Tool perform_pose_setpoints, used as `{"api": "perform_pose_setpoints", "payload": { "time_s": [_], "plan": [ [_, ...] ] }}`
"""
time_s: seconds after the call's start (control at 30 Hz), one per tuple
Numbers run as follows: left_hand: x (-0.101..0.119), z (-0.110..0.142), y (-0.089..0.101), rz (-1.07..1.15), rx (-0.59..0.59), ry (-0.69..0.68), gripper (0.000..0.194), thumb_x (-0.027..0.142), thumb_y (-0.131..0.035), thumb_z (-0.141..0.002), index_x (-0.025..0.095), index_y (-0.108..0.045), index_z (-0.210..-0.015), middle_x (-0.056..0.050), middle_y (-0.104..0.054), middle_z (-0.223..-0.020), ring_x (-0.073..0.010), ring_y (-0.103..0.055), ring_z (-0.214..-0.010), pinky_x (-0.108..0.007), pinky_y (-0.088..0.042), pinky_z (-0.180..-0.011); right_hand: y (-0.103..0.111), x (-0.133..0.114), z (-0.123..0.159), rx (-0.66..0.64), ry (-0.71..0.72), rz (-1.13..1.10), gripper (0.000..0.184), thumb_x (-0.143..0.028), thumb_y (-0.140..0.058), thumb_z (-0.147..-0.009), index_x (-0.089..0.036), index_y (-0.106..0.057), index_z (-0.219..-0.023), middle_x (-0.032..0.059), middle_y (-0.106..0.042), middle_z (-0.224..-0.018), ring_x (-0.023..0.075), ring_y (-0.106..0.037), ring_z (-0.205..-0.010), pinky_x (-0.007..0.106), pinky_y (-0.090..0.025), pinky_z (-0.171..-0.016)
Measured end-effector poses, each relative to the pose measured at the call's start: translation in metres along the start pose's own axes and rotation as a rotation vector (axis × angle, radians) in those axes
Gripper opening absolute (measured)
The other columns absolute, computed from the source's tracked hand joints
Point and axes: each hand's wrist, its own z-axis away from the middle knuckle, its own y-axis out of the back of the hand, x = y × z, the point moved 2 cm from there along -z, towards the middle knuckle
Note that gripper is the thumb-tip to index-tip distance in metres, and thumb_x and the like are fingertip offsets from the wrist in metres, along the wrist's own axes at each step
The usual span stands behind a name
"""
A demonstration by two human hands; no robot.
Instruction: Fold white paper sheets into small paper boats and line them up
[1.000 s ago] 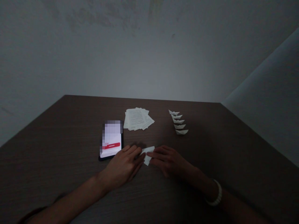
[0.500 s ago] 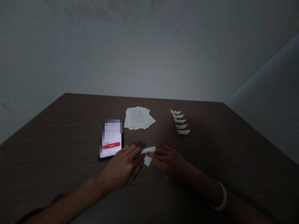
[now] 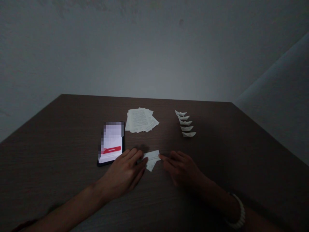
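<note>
On the table in front of me lies a small piece of folded paper point(image 3: 154, 155), white with faint print. It has a band across the top and a pointed flap below. My left hand point(image 3: 127, 169) grips its left end, with the thumb lying over the front. At the right end, the index fingertip of my right hand point(image 3: 181, 167) touches the paper's edge. The thumb of that hand is apart from the paper and the other fingers are partly curled.
A lit phone point(image 3: 111, 141) lies left of the paper, close to my left hand. Behind it is a loose stack of printed sheets point(image 3: 140, 120). Several folded paper boats point(image 3: 187, 128) stand in a row at the right. The brown table point(image 3: 72, 129) meets a grey wall point(image 3: 154, 64).
My right hand has slid right to the end of the folded paper, uncovering more of its band. My left hand keeps its hold. The view has shifted slightly.
</note>
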Motion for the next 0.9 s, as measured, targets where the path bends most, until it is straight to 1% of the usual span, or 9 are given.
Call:
{"api": "perform_pose_setpoints", "payload": {
  "time_s": [0.17, 0.33, 0.4, 0.47, 0.57, 0.67, 0.8, 0.9],
  "plan": [
    [-0.001, 0.001, 0.0, -0.003, 0.01, -0.003, 0.027, 0.019, -0.042, -0.094, 0.014, -0.061, -0.111, -0.01, -0.053, -0.095, -0.0252, -0.049, -0.088, -0.039, -0.045, -0.072, -0.003, -0.001, 0.002, 0.03, -0.009, 0.0, 0.021, -0.006, -0.051, -0.08, -0.014, -0.061, -0.097, 0.0056, -0.06, -0.127, 0.0216, -0.052, -0.091, 0.034, -0.044, -0.072],
    [-0.001, 0.0, 0.003, -0.001, -0.018, 0.006, 0.025, 0.019, -0.044, -0.091, 0.016, -0.062, -0.108, -0.01, -0.053, -0.096, -0.0254, -0.05, -0.089, -0.039, -0.044, -0.073, -0.002, -0.001, 0.0, 0.061, 0.006, -0.007, 0.016, -0.009, -0.053, -0.081, -0.013, -0.062, -0.094, 0.0082, -0.063, -0.12, 0.022, -0.054, -0.088, 0.034, -0.047, -0.073],
    [-0.002, -0.001, 0.004, -0.003, -0.028, 0.005, 0.025, 0.019, -0.044, -0.091, 0.016, -0.063, -0.107, -0.01, -0.053, -0.097, -0.0255, -0.05, -0.09, -0.039, -0.044, -0.073, 0.001, -0.002, -0.003, 0.041, 0.035, -0.02, 0.014, -0.01, -0.054, -0.082, -0.014, -0.061, -0.094, 0.0089, -0.063, -0.12, 0.0227, -0.054, -0.092, 0.036, -0.048, -0.078],
    [-0.004, -0.001, 0.005, -0.002, -0.03, -0.002, 0.025, 0.019, -0.044, -0.092, 0.017, -0.063, -0.107, -0.01, -0.053, -0.099, -0.0258, -0.05, -0.091, -0.04, -0.044, -0.075, 0.003, -0.002, -0.007, 0.007, 0.085, -0.049, 0.014, -0.01, -0.053, -0.083, -0.014, -0.061, -0.094, 0.0091, -0.061, -0.124, 0.0233, -0.053, -0.101, 0.036, -0.047, -0.086],
    [-0.006, -0.001, 0.006, -0.003, -0.028, -0.02, 0.026, 0.019, -0.043, -0.092, 0.017, -0.064, -0.108, -0.011, -0.053, -0.102, -0.0261, -0.05, -0.093, -0.041, -0.044, -0.076, 0.004, -0.003, -0.012, -0.043, 0.134, -0.121, 0.021, -0.007, -0.053, -0.081, -0.012, -0.06, -0.101, 0.0095, -0.055, -0.131, 0.0227, -0.049, -0.115, 0.034, -0.045, -0.096],
    [-0.007, -0.001, 0.007, -0.024, -0.025, -0.024, 0.026, 0.019, -0.044, -0.091, 0.017, -0.064, -0.109, -0.012, -0.054, -0.106, -0.0268, -0.05, -0.094, -0.041, -0.044, -0.077, 0.002, -0.004, -0.016, -0.07, 0.115, -0.196, 0.029, -0.006, -0.055, -0.077, -0.011, -0.06, -0.105, 0.0107, -0.054, -0.132, 0.0228, -0.048, -0.118, 0.033, -0.043, -0.1],
    [-0.005, -0.002, 0.009, -0.069, -0.01, -0.023, 0.027, 0.019, -0.044, -0.091, 0.015, -0.064, -0.109, -0.013, -0.056, -0.109, -0.0278, -0.051, -0.096, -0.041, -0.044, -0.077, 0.001, -0.009, -0.016, -0.062, 0.07, -0.244, 0.026, -0.006, -0.053, -0.077, -0.011, -0.06, -0.101, 0.0121, -0.056, -0.129, 0.0227, -0.051, -0.115, 0.035, -0.043, -0.1],
    [-0.002, -0.002, 0.01, -0.094, 0.012, -0.028, 0.026, 0.019, -0.044, -0.091, 0.015, -0.064, -0.107, -0.013, -0.057, -0.108, -0.0282, -0.051, -0.096, -0.042, -0.044, -0.077, 0.0, -0.013, -0.015, -0.054, 0.038, -0.255, 0.027, -0.007, -0.052, -0.077, -0.011, -0.06, -0.103, 0.0119, -0.056, -0.13, 0.0228, -0.05, -0.115, 0.036, -0.043, -0.1]
  ]
}}
